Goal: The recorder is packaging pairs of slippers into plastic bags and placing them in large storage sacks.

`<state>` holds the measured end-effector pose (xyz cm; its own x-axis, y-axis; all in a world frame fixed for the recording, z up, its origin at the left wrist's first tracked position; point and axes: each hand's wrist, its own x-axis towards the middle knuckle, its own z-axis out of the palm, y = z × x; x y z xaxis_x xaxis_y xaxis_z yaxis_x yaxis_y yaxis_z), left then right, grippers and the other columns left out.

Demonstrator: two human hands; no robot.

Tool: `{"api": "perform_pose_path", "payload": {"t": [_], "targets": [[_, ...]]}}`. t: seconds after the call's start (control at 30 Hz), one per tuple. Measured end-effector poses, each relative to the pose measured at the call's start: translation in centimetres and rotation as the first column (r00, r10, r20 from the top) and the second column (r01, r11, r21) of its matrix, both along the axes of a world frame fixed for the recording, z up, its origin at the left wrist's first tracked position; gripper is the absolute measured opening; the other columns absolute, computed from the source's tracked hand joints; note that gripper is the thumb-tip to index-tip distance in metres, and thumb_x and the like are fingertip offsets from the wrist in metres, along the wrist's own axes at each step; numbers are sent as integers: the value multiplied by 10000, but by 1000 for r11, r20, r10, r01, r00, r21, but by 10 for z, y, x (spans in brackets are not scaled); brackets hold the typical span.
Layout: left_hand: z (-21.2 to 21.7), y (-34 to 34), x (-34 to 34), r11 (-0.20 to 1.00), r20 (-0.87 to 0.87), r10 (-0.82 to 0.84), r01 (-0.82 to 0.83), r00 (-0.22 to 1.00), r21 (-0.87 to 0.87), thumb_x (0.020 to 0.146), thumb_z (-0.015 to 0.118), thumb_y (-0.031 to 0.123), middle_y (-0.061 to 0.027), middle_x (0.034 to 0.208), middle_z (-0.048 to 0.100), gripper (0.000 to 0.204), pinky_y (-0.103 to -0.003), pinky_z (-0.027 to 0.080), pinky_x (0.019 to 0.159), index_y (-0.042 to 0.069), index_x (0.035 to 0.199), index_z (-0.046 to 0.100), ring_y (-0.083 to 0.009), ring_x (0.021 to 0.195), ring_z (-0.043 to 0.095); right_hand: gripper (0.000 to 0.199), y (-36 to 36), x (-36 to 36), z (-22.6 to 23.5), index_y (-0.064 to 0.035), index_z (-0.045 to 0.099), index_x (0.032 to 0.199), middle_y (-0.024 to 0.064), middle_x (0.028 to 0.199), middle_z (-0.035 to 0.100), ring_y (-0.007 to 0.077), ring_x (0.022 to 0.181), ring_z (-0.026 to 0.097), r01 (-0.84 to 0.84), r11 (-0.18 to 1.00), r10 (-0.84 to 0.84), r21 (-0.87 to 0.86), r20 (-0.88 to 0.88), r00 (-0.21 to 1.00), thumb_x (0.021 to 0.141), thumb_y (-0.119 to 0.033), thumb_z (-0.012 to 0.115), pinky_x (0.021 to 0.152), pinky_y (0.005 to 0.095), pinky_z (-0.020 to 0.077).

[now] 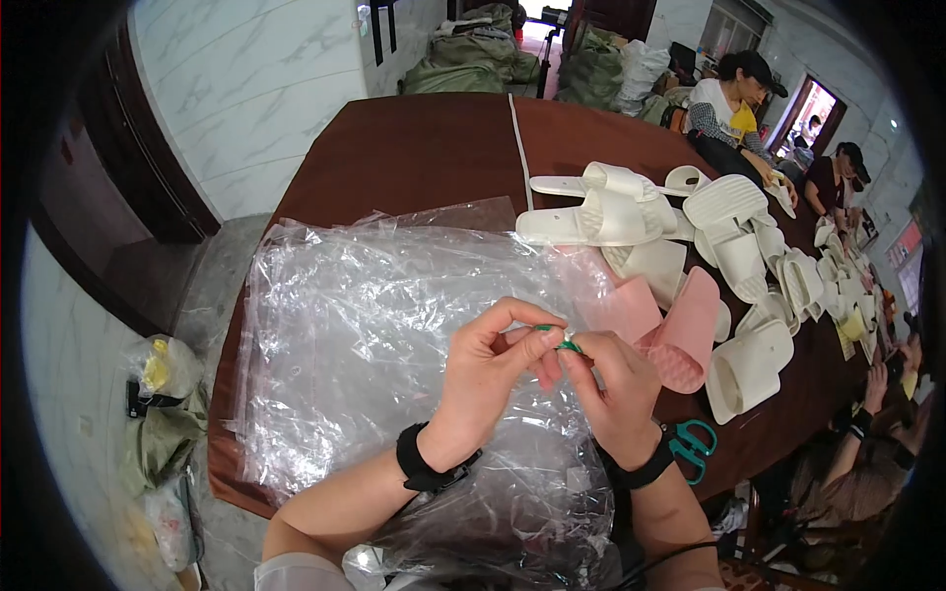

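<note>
Above the clear plastic bags (355, 325), my left hand (483, 369) and my right hand (621, 399) meet with fingertips pinched together. Between them is a small, thin green piece (569, 346), mostly covered by the fingers, so its kind is unclear. Both wrists wear black bands. A pair of pink slippers (688, 340) lies just beyond my right hand, one partly under clear plastic. Next to my right wrist rest scissors with green handles (693, 448), their blades hidden.
Cream slippers (611, 219) are heaped along the right side of the brown-covered table (414, 148). A person in a black cap (729, 108) sits at the far right, with other people beyond and nearer. Green sacks (473, 59) stand behind the table.
</note>
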<state>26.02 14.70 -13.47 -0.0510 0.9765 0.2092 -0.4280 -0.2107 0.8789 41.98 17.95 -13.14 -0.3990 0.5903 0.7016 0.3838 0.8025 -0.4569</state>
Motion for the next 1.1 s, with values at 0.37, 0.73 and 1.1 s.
{"api": "perform_pose_path", "payload": {"t": [0.37,0.73,1.1], "targets": [[6,-4,7,991,34,81,-77,996,-109,938,607,55,-88,942,674,138,-262,532,757,-34,1036,645,-139,837,653,192,14,6,-27,-57,635,954,66,890,618,226,758,637,-6,967,20,253,-53,998,771,-62,693,627,349,536],[3,-7,9,981,-3,170,-169,985,-97,929,576,11,-80,884,656,94,-264,529,692,-29,1006,613,-141,760,639,176,10,8,-8,-64,602,963,81,892,585,261,764,632,-53,993,57,108,-35,998,798,-81,661,637,357,515],[22,-16,4,997,161,-49,59,986,-57,970,573,47,-135,915,689,97,-306,581,757,-21,1029,609,-186,815,698,229,11,6,6,-10,638,944,108,854,643,243,676,632,-126,979,152,157,-163,975,732,30,715,575,301,504]]}}
